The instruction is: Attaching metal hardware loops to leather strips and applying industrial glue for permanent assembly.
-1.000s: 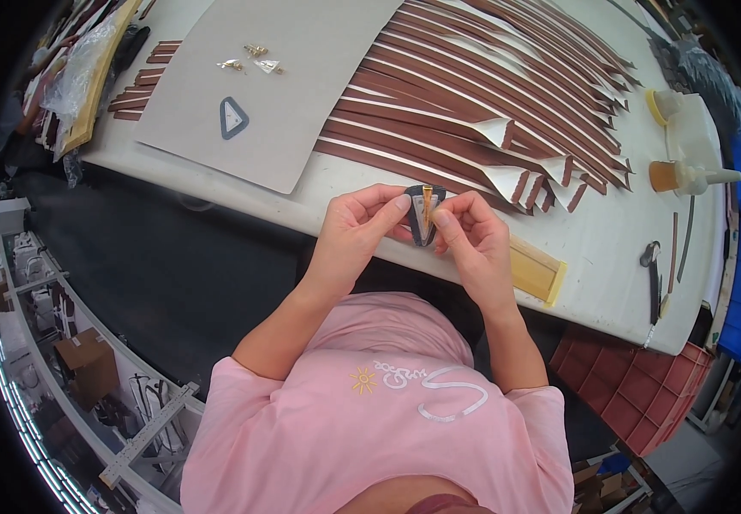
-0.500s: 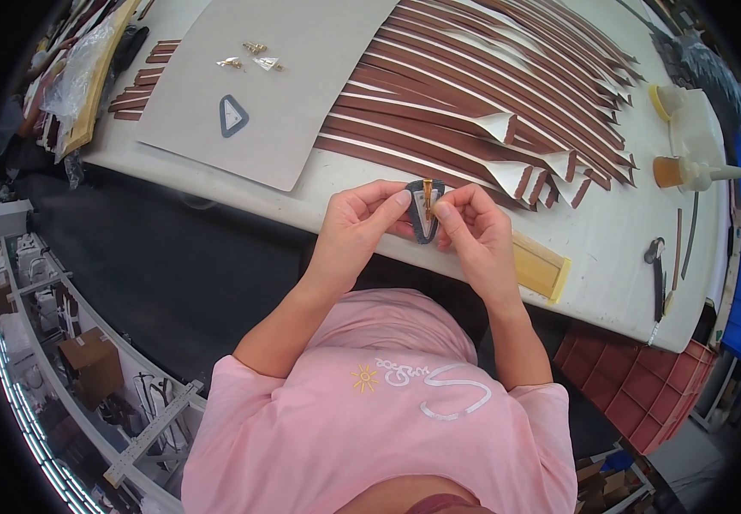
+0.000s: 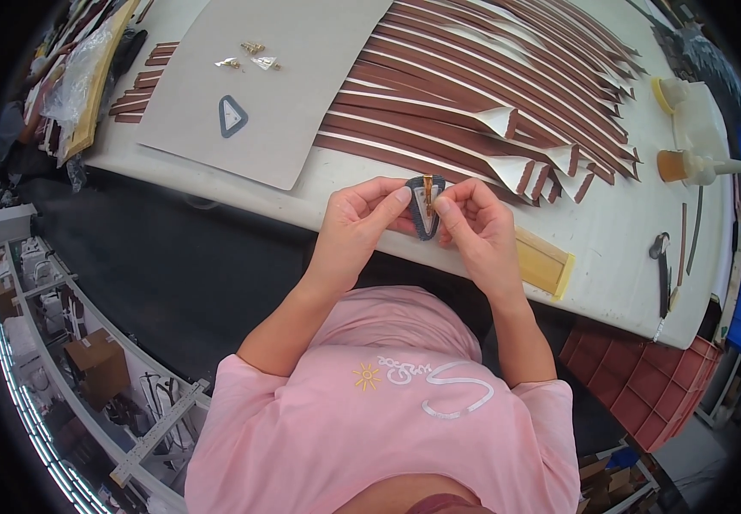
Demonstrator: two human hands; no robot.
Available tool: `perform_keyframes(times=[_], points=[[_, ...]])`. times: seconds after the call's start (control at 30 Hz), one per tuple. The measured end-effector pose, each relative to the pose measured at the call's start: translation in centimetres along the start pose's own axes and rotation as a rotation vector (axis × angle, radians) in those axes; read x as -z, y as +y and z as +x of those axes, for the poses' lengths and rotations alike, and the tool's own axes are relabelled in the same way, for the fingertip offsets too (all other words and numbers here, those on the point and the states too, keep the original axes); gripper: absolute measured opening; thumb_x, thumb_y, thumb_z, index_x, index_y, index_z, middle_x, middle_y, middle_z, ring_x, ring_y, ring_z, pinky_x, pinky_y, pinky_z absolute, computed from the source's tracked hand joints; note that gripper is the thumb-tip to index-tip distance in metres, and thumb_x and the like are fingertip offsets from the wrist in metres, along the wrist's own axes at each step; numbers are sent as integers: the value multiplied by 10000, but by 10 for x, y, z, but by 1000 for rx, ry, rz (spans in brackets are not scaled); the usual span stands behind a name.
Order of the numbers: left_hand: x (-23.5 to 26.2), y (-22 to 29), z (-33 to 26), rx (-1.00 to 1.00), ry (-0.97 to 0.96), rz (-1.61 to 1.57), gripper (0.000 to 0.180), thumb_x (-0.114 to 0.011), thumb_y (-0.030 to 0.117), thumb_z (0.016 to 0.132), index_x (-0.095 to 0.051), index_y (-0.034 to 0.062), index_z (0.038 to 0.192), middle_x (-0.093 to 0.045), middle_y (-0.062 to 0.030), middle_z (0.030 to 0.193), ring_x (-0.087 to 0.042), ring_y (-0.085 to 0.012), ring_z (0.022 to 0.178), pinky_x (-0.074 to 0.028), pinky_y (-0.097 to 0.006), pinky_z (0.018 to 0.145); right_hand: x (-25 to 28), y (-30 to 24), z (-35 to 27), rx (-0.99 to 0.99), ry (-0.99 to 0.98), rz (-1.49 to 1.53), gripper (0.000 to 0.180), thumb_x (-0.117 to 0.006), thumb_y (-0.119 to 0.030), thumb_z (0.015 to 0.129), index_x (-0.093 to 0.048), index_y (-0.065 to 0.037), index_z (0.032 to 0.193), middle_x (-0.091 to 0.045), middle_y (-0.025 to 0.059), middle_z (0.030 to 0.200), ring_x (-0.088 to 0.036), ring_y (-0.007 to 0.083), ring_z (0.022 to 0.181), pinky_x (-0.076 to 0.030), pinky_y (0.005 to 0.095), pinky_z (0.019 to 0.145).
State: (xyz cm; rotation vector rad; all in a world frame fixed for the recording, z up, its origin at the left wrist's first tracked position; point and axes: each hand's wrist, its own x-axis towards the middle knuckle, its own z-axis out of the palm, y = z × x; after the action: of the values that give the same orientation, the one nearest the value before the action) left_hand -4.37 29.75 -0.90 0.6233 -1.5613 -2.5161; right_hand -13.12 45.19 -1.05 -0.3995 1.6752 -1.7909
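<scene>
Triangle (image 3: 422, 211), dark-rimmed with a pale middle, held up between left hand (image 3: 358, 221) and right hand (image 3: 485, 230), off to the right of the board's near corner. Tip points toward the wearer.

Thumb and fingers of the left hand are pinched together on its left edge. Those of the right hand pinch its right side, thumb tip close by a gold clip (image 3: 428, 190); whether that thumb presses on the clip, cannot tell. Clip lies lengthwise against the pale face, top end at the broad edge. Fixed or merely placed: cannot tell.

Progress, judged from the layout: clip and triangle are together, fitting apparently in hand, not plainly finished. On the grey board (image 3: 255, 154) lies a second triangle (image 3: 233, 116), flat, no clip on it. Beyond that one, toward the board's far side, gold parts (image 3: 252, 48) in a small loose group, some apparently in clear wrap. So at least one triangle looks undone.

Right of the board: brown strips (image 3: 426, 122) in a broad spread, no clips noticed on them. Farther right of it, a glue bottle (image 3: 701, 171) lying on its side, by its looks; nearer the wearer, a black tool (image 3: 664, 278).
</scene>
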Motion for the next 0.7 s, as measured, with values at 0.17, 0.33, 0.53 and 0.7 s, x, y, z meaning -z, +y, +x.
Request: perform_keyframes(times=[0.17,0.33,0.53,0.7], points=[[0,-1,0,1,-4,4,248,-599,154,976,-667,-38,1117,-707,-75,968,-655,-100,840,-541,-254,794,0,-1,0,-2,0,-5,125,-629,-136,966,-581,-25,934,-556,-38,745,-488,13,640,-413,170,583],[0,0,0,6,-1,5,242,-603,155,974,-673,-33,1110,-708,-73,971,-654,-99,848,-539,-253,795,1,-2,0,-7,-7,-3,128,-635,-138,962,-582,-27,929,-557,-41,749,-489,10,641,-414,169,580],[0,-1,0,8,6,5,235,-607,157,973,-678,-27,1100,-708,-69,970,-654,-98,849,-538,-250,790,0,-2,2,-10,-7,4,133,-636,-145,963,-582,-28,930,-559,-41,752,-493,7,644,-419,168,575],[1,-2,0,3,7,1,236,-608,160,973,-679,-26,1099,-708,-68,967,-653,-97,844,-536,-249,790,0,-1,1,-23,-6,33,135,-633,-149,965,-581,-29,931,-559,-37,749,-497,10,636,-420,170,572]])
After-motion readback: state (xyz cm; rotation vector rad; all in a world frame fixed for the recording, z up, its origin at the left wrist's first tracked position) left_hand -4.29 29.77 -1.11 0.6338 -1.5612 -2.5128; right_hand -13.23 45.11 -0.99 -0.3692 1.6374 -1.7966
